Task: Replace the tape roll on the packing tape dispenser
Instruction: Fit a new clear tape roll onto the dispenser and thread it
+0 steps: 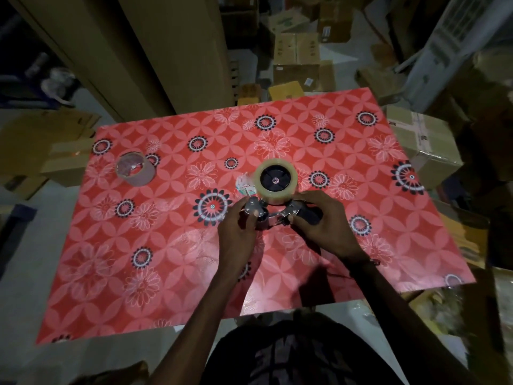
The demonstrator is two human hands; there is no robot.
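The packing tape dispenser lies flat on the red flowered table cover, with a full clear tape roll seated on its black hub. My left hand pinches the metal front end with the roller. Around the dark handle on the right side my right hand is closed. A loose end of tape with a printed label sticks out to the left of the roll. An almost used-up brown tape roll rests apart at the table's left.
Cardboard boxes crowd the floor behind the table and on its right. Tall cardboard sheets lean at the back left. More boxes sit at the left edge. The room is dim.
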